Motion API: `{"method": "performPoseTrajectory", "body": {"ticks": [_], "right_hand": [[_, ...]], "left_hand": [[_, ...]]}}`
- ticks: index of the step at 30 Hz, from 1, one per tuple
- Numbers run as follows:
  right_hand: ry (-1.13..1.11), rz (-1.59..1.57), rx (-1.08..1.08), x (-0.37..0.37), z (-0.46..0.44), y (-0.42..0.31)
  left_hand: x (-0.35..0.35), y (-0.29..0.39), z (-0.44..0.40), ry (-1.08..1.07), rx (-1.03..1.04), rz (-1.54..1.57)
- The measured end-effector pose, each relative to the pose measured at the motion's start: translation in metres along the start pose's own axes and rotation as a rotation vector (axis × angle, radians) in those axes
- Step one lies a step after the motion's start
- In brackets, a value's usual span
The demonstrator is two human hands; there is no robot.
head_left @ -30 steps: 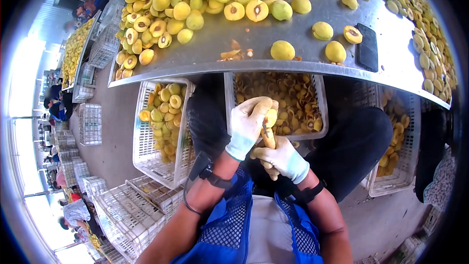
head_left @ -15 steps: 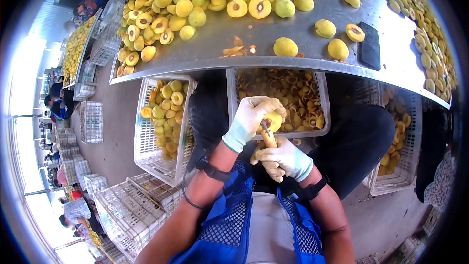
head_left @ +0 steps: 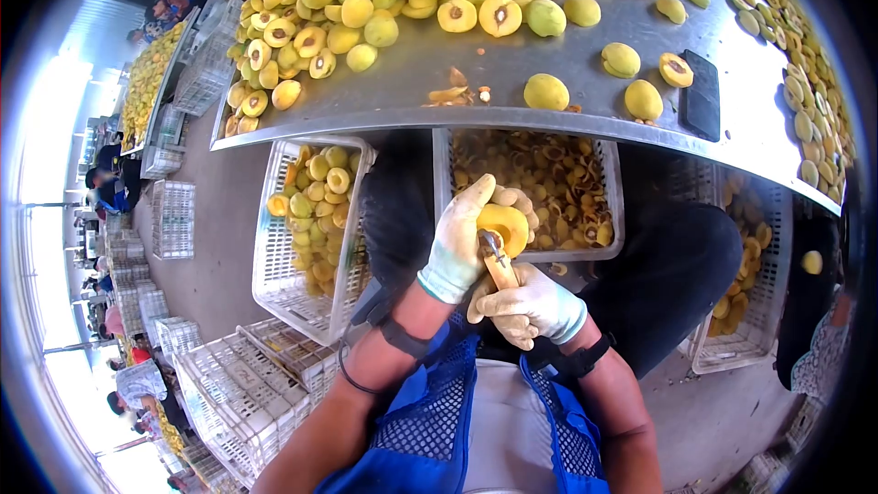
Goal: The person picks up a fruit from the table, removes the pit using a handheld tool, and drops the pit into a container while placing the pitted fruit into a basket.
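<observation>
Right hand, gloved: closed round wooden-handled tool; metal tip at fruit half. Left hand, gloved: clasping yellow fruit half above lap, close beside right hand. Middle crate, between knees: brownish-yellow fruit pieces. Left crate: yellow fruit. Metal desk, beyond: dark phone at right; large fruit heap toward far side.

A phone lies on the table between fruit heaps.

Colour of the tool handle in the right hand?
The handle is light tan, best seen in the head view, just above the right hand.
</observation>
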State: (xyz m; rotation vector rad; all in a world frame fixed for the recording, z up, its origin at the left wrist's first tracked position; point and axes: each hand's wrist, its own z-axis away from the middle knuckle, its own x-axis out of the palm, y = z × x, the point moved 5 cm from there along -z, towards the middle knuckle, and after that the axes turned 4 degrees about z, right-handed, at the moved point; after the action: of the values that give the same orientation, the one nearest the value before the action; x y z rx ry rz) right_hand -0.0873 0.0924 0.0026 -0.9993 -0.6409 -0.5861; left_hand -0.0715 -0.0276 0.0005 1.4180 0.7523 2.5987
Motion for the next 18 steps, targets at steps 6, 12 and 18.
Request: {"method": "performPoseTrajectory", "body": {"ticks": [6,12,18], "right_hand": [[-0.091,0.016,-0.012,0.007,0.003,-0.002],[0.041,0.075,-0.067,0.0,0.01,-0.011],[0.22,0.108,-0.07,-0.006,0.008,-0.016]], "left_hand": [[-0.001,0.011,0.006,0.082,0.037,0.036],[-0.028,0.097,0.016,0.146,0.542,-0.336],[-0.039,0.22,0.059,0.683,1.175,-1.784]]}}
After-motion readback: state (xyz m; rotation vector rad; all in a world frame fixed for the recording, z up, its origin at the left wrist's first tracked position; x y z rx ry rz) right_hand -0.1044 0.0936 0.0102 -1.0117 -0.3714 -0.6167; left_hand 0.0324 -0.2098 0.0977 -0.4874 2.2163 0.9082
